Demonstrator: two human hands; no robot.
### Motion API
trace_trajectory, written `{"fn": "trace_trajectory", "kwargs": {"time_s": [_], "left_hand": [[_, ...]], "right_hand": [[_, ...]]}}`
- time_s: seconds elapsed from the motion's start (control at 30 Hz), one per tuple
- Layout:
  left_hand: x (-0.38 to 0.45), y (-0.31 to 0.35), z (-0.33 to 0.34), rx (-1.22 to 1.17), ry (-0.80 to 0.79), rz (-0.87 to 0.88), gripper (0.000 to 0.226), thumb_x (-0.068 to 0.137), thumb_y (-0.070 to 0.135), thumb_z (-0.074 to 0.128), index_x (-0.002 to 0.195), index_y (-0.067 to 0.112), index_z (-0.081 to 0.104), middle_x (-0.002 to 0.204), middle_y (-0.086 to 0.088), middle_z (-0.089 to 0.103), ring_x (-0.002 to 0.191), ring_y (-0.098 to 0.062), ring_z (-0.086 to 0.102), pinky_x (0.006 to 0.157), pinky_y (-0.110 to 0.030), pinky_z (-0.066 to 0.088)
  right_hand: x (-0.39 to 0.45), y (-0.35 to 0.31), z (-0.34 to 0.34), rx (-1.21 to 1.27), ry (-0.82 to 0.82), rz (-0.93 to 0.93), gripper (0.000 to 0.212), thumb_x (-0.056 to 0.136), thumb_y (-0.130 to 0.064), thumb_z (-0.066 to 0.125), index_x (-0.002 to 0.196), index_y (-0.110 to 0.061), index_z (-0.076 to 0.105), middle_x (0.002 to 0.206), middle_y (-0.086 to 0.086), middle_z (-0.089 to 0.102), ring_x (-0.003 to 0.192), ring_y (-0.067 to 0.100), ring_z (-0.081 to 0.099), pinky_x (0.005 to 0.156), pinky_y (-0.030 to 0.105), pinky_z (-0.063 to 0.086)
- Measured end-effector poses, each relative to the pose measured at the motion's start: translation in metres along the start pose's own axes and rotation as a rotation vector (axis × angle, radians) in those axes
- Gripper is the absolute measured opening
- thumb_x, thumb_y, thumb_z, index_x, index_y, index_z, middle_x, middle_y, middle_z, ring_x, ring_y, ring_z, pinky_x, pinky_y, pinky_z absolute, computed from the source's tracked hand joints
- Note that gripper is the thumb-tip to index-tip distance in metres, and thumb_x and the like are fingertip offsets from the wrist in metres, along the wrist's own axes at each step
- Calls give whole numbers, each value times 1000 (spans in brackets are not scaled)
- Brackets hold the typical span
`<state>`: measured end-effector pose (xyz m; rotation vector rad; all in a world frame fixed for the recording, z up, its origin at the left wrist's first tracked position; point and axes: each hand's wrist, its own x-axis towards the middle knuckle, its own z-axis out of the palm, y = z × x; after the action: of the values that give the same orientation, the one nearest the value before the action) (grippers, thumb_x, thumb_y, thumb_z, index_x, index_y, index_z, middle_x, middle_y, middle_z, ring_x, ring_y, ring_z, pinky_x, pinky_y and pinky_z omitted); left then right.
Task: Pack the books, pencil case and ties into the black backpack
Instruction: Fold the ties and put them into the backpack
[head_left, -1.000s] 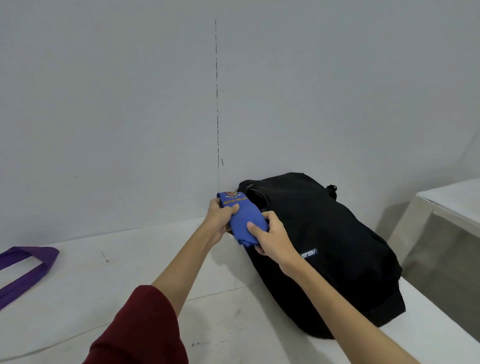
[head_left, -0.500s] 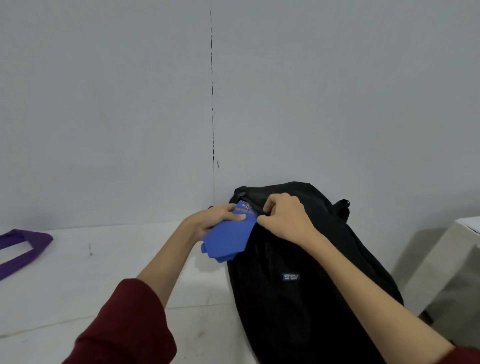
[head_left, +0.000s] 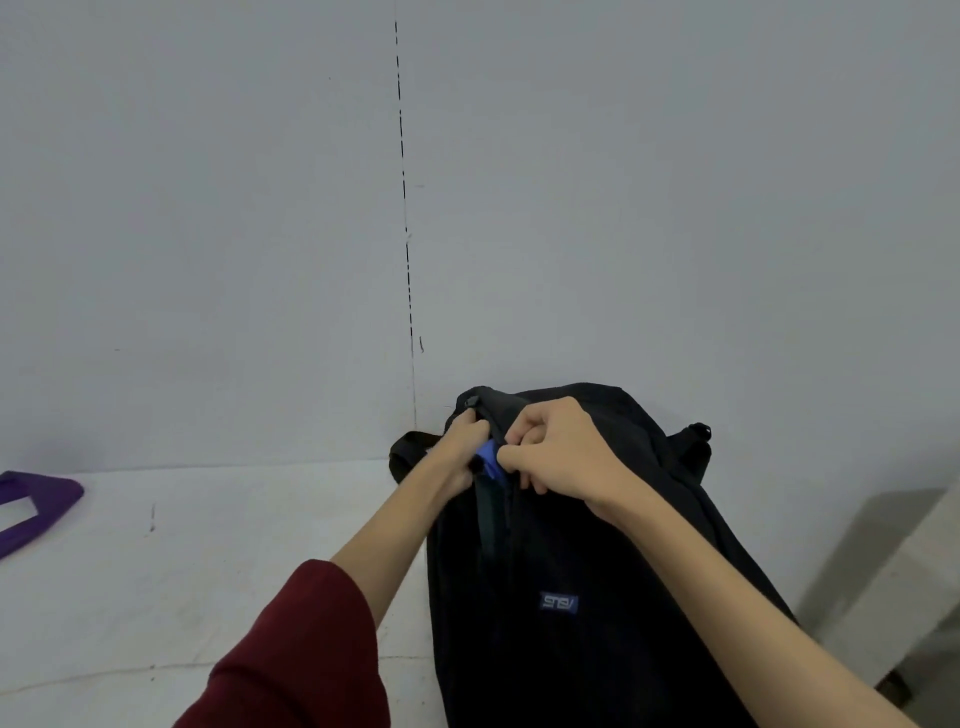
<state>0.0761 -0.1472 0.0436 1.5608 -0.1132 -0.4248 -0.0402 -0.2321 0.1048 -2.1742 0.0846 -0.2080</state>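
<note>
The black backpack (head_left: 582, 561) stands against the wall on a white table, its top opening facing me. A folded blue tie (head_left: 491, 460) is mostly inside that opening; only a small blue patch shows between my hands. My left hand (head_left: 465, 449) holds the tie at the opening's left side, its fingers partly hidden in the bag. My right hand (head_left: 558, 449) has its fingers curled round the fabric edge of the opening, just right of the tie. A purple tie (head_left: 36, 506) lies at the table's far left edge.
A grey wall (head_left: 260, 234) rises directly behind the table (head_left: 182, 571). A second white table or bench (head_left: 904, 566) stands lower at the right, with a gap between it and this table.
The blue tie has gone from fully visible outside the bag to nearly all inside the opening. My right hand left the tie and took the opening's edge. The view moved closer.
</note>
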Motion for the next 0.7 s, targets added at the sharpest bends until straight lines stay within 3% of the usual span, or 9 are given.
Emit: {"fn": "trace_trajectory", "kwargs": {"time_s": [0.1,0.2,0.3,0.37,0.43,0.5,0.6,0.7], "left_hand": [[7,-6,12,-121,133,98,26,93,5,34,71,11,47,62,-3,45,53,-14,40,48,-24,35],[12,-9,11,-162,222,142,36,93,10,35,58,17,34,55,0,37,53,-13,34,52,-25,29],[-4,-1,1,4,-52,142,36,92,-6,33,65,13,46,51,3,52,46,-8,50,44,-20,40],[-16,1,-14,-1,-287,117,32,88,-17,34,83,7,55,61,0,64,53,-9,62,47,-19,48],[-23,-2,-26,19,-352,113,38,82,-22,38,100,7,54,74,-4,65,62,-11,65,54,-19,51],[-26,-6,-25,190,-214,192,35,82,-16,46,97,15,54,75,1,62,66,-10,62,54,-19,48],[-24,-13,-12,383,63,371,29,85,-2,43,69,22,45,64,7,51,62,-9,47,55,-19,37],[-27,-17,-18,315,42,288,31,84,-7,46,65,16,53,55,5,52,51,-6,49,48,-16,38]], "right_hand": [[3,3,-4,22,-1,10,6,73,0,63,70,-3,60,44,3,55,32,8,43,45,17,41],[3,4,-3,21,-27,3,10,72,1,63,68,-7,57,43,2,55,32,9,42,46,16,41],[4,3,1,-12,-37,-26,15,72,0,64,72,-10,53,42,0,55,29,6,42,41,13,38],[4,1,1,-30,-56,-42,18,72,-1,64,75,-11,50,44,0,56,29,5,43,41,14,38],[5,-1,4,-47,-80,-52,18,73,-1,64,75,-12,49,46,2,56,30,6,43,41,14,38],[6,-2,9,-71,-86,-63,18,72,-1,63,75,-12,49,47,2,56,30,7,42,43,15,39],[8,-3,17,-88,-67,-75,18,71,-1,63,74,-11,49,46,3,55,29,6,41,46,18,41],[8,1,20,-98,-46,-73,19,72,-2,64,83,-13,54,48,1,55,31,4,42,49,19,42]]}}
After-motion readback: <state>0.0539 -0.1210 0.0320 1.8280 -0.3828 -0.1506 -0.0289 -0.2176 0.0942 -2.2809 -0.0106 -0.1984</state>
